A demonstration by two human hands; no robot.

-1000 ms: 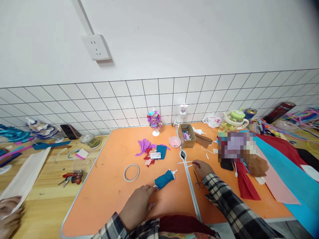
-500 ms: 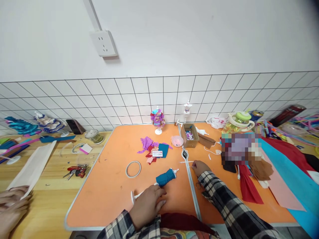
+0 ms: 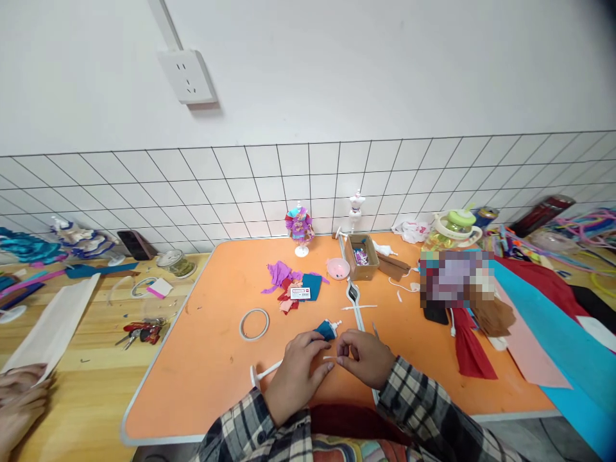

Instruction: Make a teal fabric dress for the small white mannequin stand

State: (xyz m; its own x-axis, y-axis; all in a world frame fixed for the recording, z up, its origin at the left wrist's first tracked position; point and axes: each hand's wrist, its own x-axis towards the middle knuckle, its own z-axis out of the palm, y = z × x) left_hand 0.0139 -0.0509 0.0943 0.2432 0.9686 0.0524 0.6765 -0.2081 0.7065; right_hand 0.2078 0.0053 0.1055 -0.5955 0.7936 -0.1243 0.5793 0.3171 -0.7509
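Note:
A small white dress form [image 3: 267,370] wrapped in blue cloth [image 3: 327,330] lies on its side on the orange table. My left hand [image 3: 298,369] curls over its middle, hiding most of the cloth; the round base and neck stick out at either end. Close by, my right hand [image 3: 368,356] pinches a short, thin white strip [image 3: 330,357] between thumb and fingertips, its end pointing towards my left thumb. A metal blade tip, perhaps of scissors [image 3: 375,330], shows beside my right hand. Another white strip [image 3: 360,307] lies across the table's seam.
A tape roll [image 3: 254,324], cloth scraps [image 3: 283,276] and a pink bowl [image 3: 338,268] lie ahead. A cardboard box [image 3: 363,258] and dressed form [image 3: 300,230] stand behind. Fabric [image 3: 474,350] and a teapot [image 3: 455,228] are right. Another person's hands [image 3: 24,398] hold white cloth left.
My right hand has moved left from the table's seam to beside my left hand, bringing the white strip. My left hand has shifted along the dress form, covering more blue cloth.

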